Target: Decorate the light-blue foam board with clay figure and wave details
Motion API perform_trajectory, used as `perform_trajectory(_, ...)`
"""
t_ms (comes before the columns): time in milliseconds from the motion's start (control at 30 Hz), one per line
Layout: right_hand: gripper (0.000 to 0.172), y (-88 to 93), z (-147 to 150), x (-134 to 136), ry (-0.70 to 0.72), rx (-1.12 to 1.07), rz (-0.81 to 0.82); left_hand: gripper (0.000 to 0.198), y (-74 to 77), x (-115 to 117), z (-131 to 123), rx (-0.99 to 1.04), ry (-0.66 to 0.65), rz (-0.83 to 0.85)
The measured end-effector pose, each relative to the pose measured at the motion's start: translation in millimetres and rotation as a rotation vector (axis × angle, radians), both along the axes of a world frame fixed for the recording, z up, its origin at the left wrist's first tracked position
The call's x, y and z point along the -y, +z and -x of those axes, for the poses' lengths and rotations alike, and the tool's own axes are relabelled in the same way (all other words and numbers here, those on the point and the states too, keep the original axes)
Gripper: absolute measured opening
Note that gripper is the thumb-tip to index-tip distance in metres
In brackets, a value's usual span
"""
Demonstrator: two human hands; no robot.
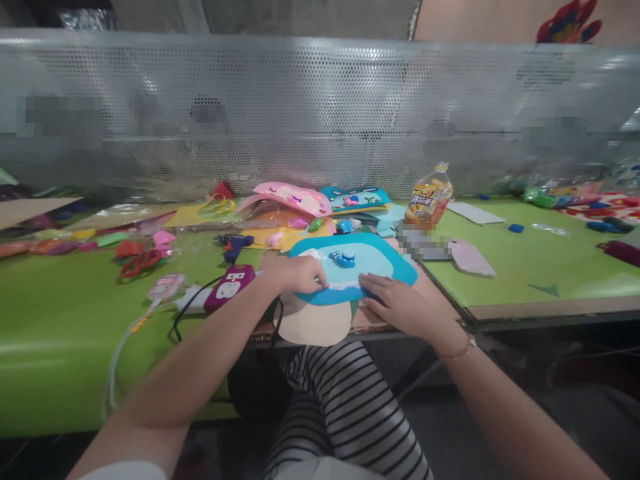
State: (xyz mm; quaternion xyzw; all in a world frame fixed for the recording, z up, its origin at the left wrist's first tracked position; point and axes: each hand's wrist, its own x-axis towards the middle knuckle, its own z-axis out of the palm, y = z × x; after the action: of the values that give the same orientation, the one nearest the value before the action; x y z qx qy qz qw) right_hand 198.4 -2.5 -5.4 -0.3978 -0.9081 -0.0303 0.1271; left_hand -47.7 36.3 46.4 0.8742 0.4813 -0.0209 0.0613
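A blue rounded sheet (404, 270) with a light-blue inner panel (375, 263) lies in front of me, partly over a cream-coloured piece (315, 325). Small blue clay-like shapes (345, 259) sit on the panel. Along its near edge runs a soft-looking white strip (345, 286). My left hand (303, 275) has its fingers curled, thumb and fingertip pinched at the strip's left end. My right hand (395, 301) rests flat on the sheet's near right side, fingers stretched out by the strip's other end.
Behind the sheet are decorated pink (287, 198) and teal (367, 198) pieces and a snack-labelled plastic bottle (429, 200). To the left lie red scissors (143, 263), a blue glue gun (235, 247) and a purple power socket (231, 288) with cables. A perforated metal screen (300, 113) stands at the back.
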Motion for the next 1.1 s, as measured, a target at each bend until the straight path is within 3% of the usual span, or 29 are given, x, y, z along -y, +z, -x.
perform_trajectory(200, 0.048, -2.8, 4.0, 3.0, 0.013, 0.08, -0.037, 0.034, 1.6, -2.9, -0.7, 0.057, -0.016, 0.026)
perform_trajectory(400, 0.045, -2.5, 13.4, 3.9, -0.045, 0.102, -0.025, 0.035, 4.6, 0.1, 3.9, -0.036, 0.074, 0.1)
perform_trajectory(567, 0.037, -2.3, 16.2, -1.1, -0.104, 0.036, -0.046, 0.042, 4.9, -0.6, 5.4, 0.04, 0.026, 0.069)
perform_trajectory(733, 0.043, -8.2, 16.5, 0.4, -0.151, 0.009, -0.111, 0.043, 0.5, 1.4, 1.0, 0.0, -0.011, 0.071)
perform_trajectory(1100, 0.038, -16.5, 13.8, -3.7, -0.101, -0.051, -0.109, 0.047, 2.6, 2.6, -1.2, -0.044, 0.008, 0.091)
